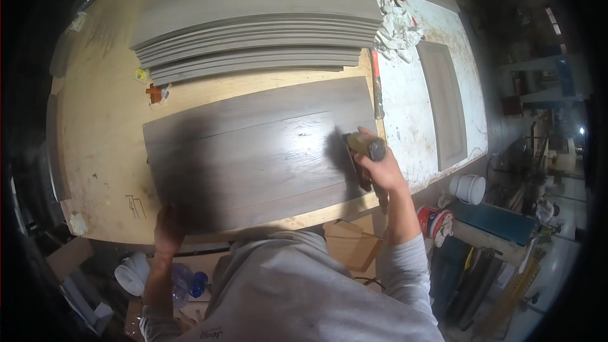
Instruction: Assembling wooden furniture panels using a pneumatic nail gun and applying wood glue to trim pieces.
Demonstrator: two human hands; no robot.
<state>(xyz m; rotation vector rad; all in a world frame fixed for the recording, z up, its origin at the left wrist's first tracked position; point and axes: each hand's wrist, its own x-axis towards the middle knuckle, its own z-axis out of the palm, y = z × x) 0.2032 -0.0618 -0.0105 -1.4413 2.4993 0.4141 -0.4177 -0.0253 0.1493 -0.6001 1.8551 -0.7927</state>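
Note:
A grey wood-grain panel (266, 152) lies flat on the pale wooden tabletop in front of me. My left hand (168, 229) is closed at its near left corner, with the fingers partly lost in shadow. Near the panel's right end, my right hand (383, 168) is wrapped round a sander-like power tool (363, 145). This tool has a yellowish-brown body, a dark round cap and a long dark flat side facing the panel. Its exact kind is unclear. Dark shadows cover the panel's left part and the strip beside the tool.
Beyond the panel stands a stack of grey boards (259, 38). An orange object (153, 94) and a yellow tape roll (140, 74) lie left of it. On the white surface rest a crumpled white cloth (396, 28) and a framed panel (443, 104). Buckets (467, 188) stand below at right.

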